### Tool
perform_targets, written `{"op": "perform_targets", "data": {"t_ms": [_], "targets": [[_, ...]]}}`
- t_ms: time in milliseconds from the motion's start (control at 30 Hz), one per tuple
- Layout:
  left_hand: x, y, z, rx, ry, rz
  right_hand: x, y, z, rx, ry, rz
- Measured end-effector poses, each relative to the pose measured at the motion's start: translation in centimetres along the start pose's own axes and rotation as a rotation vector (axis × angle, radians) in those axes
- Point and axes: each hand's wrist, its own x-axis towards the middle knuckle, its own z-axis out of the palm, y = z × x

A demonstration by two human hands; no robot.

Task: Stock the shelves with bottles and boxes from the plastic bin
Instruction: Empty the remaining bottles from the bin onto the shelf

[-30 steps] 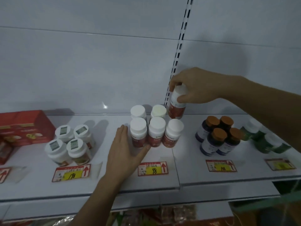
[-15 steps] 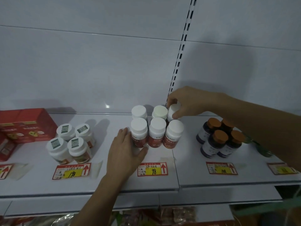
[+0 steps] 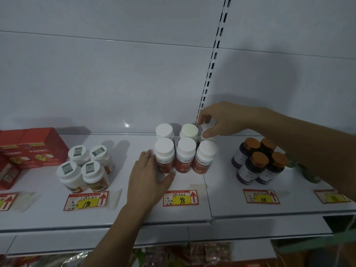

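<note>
While the white-capped, red-labelled plastic bottle [image 3: 206, 132] stands upright in the cluster's back row on the white metal shelf [image 3: 250, 211], the right hand [image 3: 221, 120] pinches its cap; the left hand [image 3: 149, 177], fingers straight, presses the front-left bottle [image 3: 164, 155].

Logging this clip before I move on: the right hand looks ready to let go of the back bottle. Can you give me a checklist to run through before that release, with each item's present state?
1. Back-right bottle down in its row behind the front bottles: ok, though its base is hidden.
2. Right hand holds that bottle's cap from above: ok.
3. Left hand braces the front-left bottle, fingers flat on its side: ok.
4. Front three bottles upright, red labels facing out: ok.
5. Group lines up behind the price tag marked 98: ok.
6. Gap to the orange-capped bottles on the right: ok, clearly apart.
</note>
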Motion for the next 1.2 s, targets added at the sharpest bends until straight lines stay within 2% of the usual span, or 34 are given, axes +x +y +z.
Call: {"op": "perform_targets", "data": {"t_ms": [300, 400, 500, 600, 733, 833, 1033, 1200], "targets": [[0.0, 0.1, -0.1, 0.006, -0.023, -0.012, -0.9, 0.1, -0.6, -0.005, 0.027, 0.000], [0.2, 0.1, -0.4, -0.015, -0.083, -0.034, -1.1, -0.1, -0.9, -0.004, 0.054, -0.013], [0.6, 0.5, -2.9, 0.004, -0.102, -0.046, -1.0, -1.3, -1.4, -0.039, 0.086, -0.056], [0.7, 1.5, -8.2, 0.042, -0.082, 0.050, -0.3, -4.0, -1.9, -0.082, 0.131, -0.129], [-0.5, 1.5, -14.9, 0.166, -0.047, 0.173, 1.7, -9.0, -2.9, -0.070, 0.177, -0.260], [-1.5, -0.9, -19.3, 0.274, 0.017, 0.189, 3.8, -13.8, -3.8, -0.069, 0.201, -0.369], [-3.7, -9.6, -29.1, 0.440, 0.090, -0.008, 7.7, -25.2, -5.0, -0.079, 0.241, -0.562], [-7.1, -17.4, -37.4, 0.498, 0.150, -0.153, 10.8, -38.2, -4.5, -0.143, 0.272, -0.760]]}}
